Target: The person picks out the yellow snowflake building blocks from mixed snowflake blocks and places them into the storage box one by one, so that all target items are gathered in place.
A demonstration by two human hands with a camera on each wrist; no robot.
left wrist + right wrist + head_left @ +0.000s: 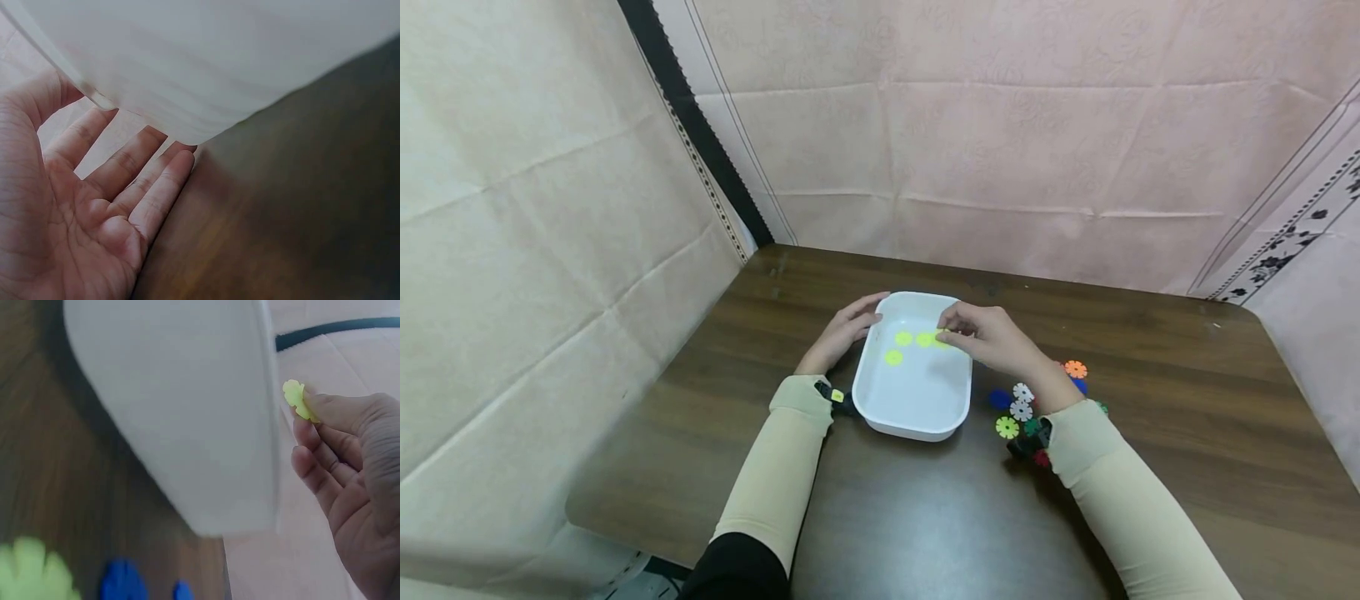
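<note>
A white plastic tray (pixel 917 396) sits on the table with several yellow-green snowflake discs inside, among them one disc (pixel 893 357) left of centre and another disc (pixel 903 338) just above it. My left hand (pixel 844 332) rests at the tray's upper left side, its fingers fairly straight; in the left wrist view the fingertips are right at the tray wall (pixel 206 69). Over the tray's right rim, my right hand (pixel 988 337) pinches a notched yellow snowflake disc (pixel 299 400) between thumb and forefinger. The other fingers of that hand are loosely curled.
On the brown wooden table (pixel 1187 433), loose snowflake discs in several colours lie right of the tray, including a white disc (pixel 1021 410), a blue disc (pixel 1000 399) and an orange disc (pixel 1076 369). My right forearm hides part of this pile. Pale cloth (pixel 1000 142) hangs behind the table.
</note>
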